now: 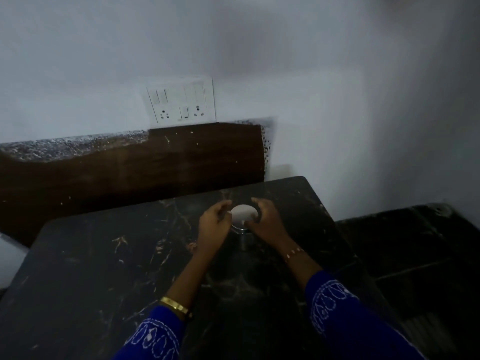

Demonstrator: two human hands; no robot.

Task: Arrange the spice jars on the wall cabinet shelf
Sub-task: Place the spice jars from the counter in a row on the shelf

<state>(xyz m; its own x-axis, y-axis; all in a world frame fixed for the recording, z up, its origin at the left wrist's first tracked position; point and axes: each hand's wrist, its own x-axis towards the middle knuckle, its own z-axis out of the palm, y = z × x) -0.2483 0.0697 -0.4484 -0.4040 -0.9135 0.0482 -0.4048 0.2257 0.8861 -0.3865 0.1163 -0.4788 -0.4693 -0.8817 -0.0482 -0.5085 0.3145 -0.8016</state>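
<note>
A spice jar with a white round lid (243, 213) stands on the dark marble table (109, 276), its body mostly hidden between my hands. My left hand (214, 224) is at the jar's left side, fingers curled and apart, fingertips near the lid. My right hand (265, 219) curves around the jar's right side with its thumb against the lid edge. Whether either hand grips the jar is unclear in the dim, blurred view. No cabinet shelf is in sight.
A white switch and socket plate (181, 101) sits on the pale wall behind. A dark brown panel (145, 165) runs along the wall behind the table. Dark flooring (405, 250) lies to the right of the table's edge. A pale object (9, 261) shows at far left.
</note>
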